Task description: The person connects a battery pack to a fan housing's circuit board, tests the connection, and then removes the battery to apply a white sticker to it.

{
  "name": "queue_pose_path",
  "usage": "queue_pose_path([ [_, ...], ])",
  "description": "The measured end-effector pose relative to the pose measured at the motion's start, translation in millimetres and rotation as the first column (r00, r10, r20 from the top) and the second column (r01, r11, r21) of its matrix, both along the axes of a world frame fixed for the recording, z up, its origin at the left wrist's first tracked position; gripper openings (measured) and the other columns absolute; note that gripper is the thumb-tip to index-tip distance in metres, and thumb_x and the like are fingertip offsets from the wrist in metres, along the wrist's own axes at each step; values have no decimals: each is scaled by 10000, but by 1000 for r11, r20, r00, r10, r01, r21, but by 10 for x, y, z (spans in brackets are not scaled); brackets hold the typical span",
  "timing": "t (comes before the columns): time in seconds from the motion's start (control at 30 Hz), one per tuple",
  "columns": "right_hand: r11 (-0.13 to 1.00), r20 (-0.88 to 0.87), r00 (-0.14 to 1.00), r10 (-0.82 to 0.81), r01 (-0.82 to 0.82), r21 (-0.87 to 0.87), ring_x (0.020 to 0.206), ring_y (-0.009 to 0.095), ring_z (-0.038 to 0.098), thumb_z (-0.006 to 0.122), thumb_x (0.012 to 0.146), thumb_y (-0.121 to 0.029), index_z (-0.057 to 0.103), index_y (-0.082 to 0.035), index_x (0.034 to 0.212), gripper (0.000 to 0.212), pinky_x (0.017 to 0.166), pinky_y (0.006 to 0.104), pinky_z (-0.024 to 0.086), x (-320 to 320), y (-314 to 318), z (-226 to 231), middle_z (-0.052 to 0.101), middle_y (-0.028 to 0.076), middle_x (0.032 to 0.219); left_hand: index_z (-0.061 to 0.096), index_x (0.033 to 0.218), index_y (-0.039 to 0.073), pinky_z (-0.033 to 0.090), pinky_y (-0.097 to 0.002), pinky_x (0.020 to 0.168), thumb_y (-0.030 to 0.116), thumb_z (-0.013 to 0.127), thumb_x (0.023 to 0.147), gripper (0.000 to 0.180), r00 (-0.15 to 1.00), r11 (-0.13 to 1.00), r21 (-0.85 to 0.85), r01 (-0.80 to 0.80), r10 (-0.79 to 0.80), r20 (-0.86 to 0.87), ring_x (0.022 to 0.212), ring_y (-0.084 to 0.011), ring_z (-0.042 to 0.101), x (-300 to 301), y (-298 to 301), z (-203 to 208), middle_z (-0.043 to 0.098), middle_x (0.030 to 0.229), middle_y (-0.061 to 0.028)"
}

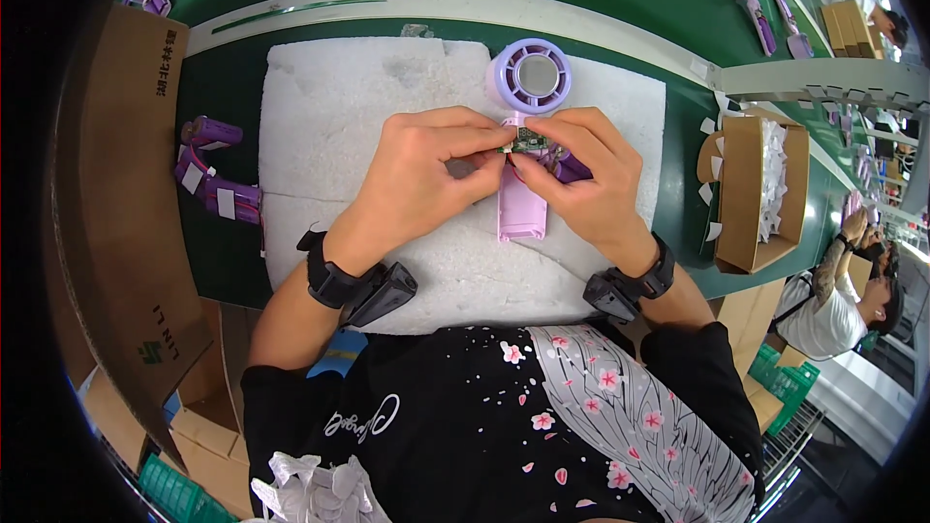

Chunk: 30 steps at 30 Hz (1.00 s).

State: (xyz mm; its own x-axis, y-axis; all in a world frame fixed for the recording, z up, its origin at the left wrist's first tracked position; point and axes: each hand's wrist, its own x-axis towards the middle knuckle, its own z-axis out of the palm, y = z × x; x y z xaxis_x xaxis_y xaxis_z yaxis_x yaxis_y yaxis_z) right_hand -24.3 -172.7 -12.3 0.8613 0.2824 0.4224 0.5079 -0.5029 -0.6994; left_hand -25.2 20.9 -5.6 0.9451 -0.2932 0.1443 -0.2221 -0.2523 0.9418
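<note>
A lilac handheld fan (502, 77) lies on the white foam pad, its round head pointing away from me and its handle towards me. The handle shell (523, 211) is uncovered, showing its pink inside. Over the top of the handle sits a small green circuit board (529, 139). My left hand (426, 169) is closed, thumb and forefinger pinching at the board's left edge. From the other side my right hand (593, 169) grips the board between thumb and forefinger. A purple battery (573, 170) shows beneath the right hand, partly hidden by its fingers.
Purple battery packs (225, 196) with wires lie left of the foam pad (339, 136). A tall cardboard box (121, 184) stands further left. At right, an open carton (734, 199) holds small white parts. More fans (756, 15) lie beyond the rail; people work at far right.
</note>
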Motion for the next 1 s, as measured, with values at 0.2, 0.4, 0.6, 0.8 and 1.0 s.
queue_pose_path([
  [0.2, 1000, -9, 1000, -23, 23, 14, 734, 191, 636, 821, 615, -37, 711, -31, 954, 356, 640, 276, 515, -5, 16, 15, 652, 84, 896, 726, 959, -9, 516, -236, 592, -24, 664, 743, 226, 999, 998, 60, 0, -3, 47, 664, -142, 657, -3, 5, 4, 697, 836, -98],
  [0.4, 999, -54, 998, -32, 34, 30, 731, 175, 632, 815, 622, -35, 711, -35, 963, 357, 633, 265, 506, -18, 9, 19, 650, 81, 894, 732, 965, 16, 509, -248, 574, 3, 683, 730, 240, 997, 997, 75, -1, -5, 80, 645, -163, 653, 13, 3, -24, 691, 831, -97],
  [0.6, 998, -123, 991, -42, 47, 40, 719, 148, 619, 786, 673, -30, 703, -33, 963, 302, 619, 239, 482, -22, 2, 49, 650, 77, 890, 732, 971, 28, 523, -254, 596, 10, 688, 731, 245, 999, 997, 73, 10, -12, 34, 659, -166, 655, 30, 7, -8, 689, 855, -102],
  [0.8, 998, -227, 972, -53, 58, 12, 697, 131, 601, 751, 717, -16, 694, -29, 944, 234, 609, 228, 463, -61, -72, 95, 647, 75, 883, 665, 1047, -25, 528, -238, 698, -42, 633, 779, 271, 971, 991, -112, 67, -91, -221, 774, -104, 623, 30, 26, -23, 654, 934, -89],
  [1.0, 1000, -215, 976, -11, 10, -6, 684, 135, 597, 744, 720, -12, 692, -30, 919, 207, 593, 235, 457, -69, -116, 78, 636, 75, 865, 642, 1079, 14, 537, -277, 688, -34, 629, 761, 321, 961, 985, -158, 70, -109, -253, 711, -161, 631, 14, -33, -50, 651, 822, -113],
])
